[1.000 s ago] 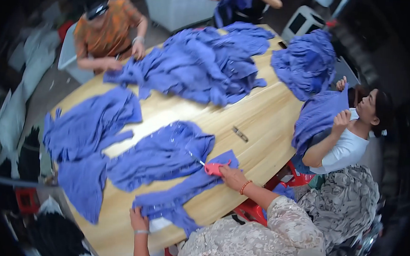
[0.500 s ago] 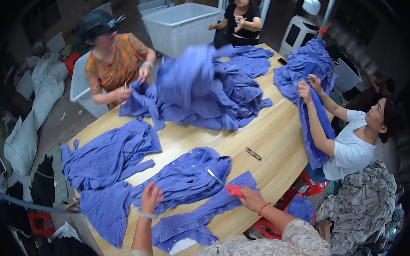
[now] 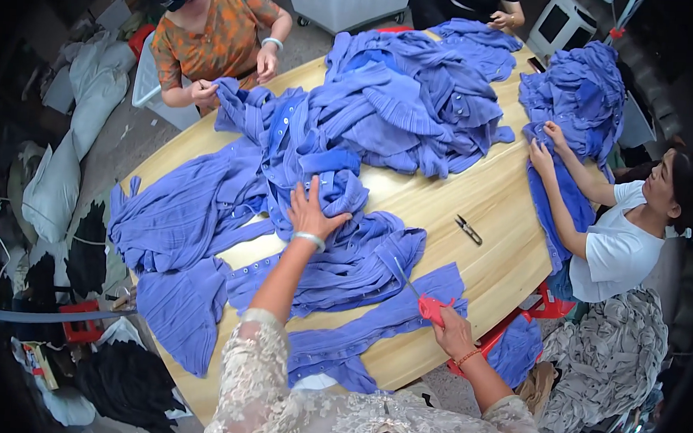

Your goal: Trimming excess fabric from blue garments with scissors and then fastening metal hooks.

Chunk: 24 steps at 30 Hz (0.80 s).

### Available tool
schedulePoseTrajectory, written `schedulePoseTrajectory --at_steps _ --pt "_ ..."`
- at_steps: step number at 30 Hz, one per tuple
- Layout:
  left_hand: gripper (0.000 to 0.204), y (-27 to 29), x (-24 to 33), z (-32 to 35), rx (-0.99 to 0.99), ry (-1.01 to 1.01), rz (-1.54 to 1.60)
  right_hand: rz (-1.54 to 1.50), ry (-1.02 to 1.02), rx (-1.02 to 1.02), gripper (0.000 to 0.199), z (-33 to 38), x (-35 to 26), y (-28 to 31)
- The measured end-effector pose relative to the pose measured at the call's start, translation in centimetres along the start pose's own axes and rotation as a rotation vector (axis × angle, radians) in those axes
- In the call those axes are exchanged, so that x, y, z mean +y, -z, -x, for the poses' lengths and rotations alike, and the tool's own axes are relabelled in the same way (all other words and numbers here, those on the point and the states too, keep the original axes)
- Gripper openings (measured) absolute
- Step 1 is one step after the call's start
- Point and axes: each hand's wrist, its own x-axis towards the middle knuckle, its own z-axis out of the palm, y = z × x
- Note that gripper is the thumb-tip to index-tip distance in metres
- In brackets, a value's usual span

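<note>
My left hand (image 3: 315, 214) reaches forward with its fingers spread, lying on a crumpled blue garment (image 3: 284, 133) that has a row of round fasteners. In my right hand (image 3: 455, 334), near the table's front right edge, are red-handled scissors (image 3: 434, 309), their thin metal blade pointing away and to the left. Beneath that blade lies a blue garment strip (image 3: 339, 343). Another blue garment with fasteners (image 3: 359, 273) is spread between my two arms. Farther left rests a ribbed blue garment (image 3: 184, 207).
A tall heap of blue garments (image 3: 401, 101) covers the far middle of the wooden table (image 3: 426, 205). Small black thread snips (image 3: 469, 230) lie to the right. One person in orange (image 3: 215, 34) and another in white (image 3: 627, 241) handle blue cloth. Grey cloth (image 3: 607, 359) is piled at right.
My left hand has moved forward onto a blue garment that now lies nearer me. The blurred, lifted cloth has settled. The whole view has shifted, and the scissors stay in my right hand.
</note>
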Motion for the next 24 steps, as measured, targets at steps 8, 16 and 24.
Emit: schedulePoseTrajectory --at_steps 8,16,24 --pt "0.091 -3.4 2.2 5.1 -0.004 -0.094 -0.041 -0.025 -0.046 0.014 0.031 0.4 2.4 1.2" --pt "0.078 3.2 -3.9 11.4 0.149 -0.209 0.121 -0.08 0.031 -0.058 0.03 -3.7 -0.3 3.1" --pt "0.056 7.8 -13.6 19.8 0.215 -0.064 -0.075 0.133 0.152 -0.106 0.051 -12.2 -4.0 -0.2"
